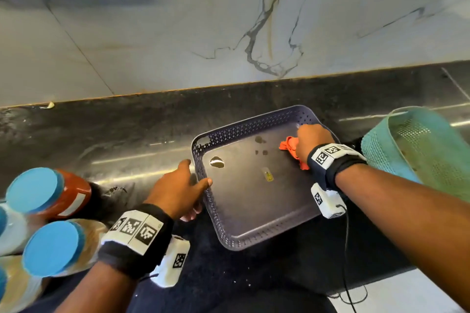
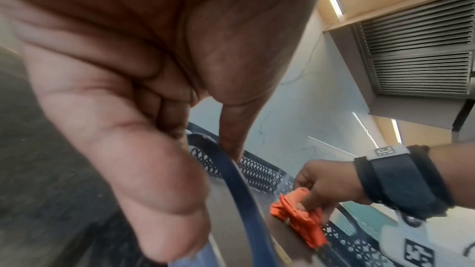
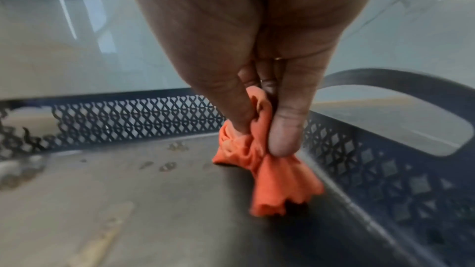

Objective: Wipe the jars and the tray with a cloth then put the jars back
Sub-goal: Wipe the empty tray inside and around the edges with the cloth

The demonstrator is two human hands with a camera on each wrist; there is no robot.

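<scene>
Dark counter (image 1: 142,140) carries the tray (image 1: 254,211). Right hand (image 1: 314,143) pinches the orange cloth (image 1: 288,146) on its floor; left hand (image 1: 178,190) seemingly grips the tray's rim, thumb inside.

Bare forearms, each with a banded wrist rig

The left wrist strap (image 1: 134,241) and right wrist strap (image 1: 335,162) are dark navy fabric, each crossed by a white band printed with square black-and-white markers. A white box-shaped camera unit (image 1: 328,201) bearing another marker hangs under each wrist; a thin black cable (image 1: 347,262) trails from the right one. A thin ring (image 3: 277,58) shows on a right finger.
</scene>
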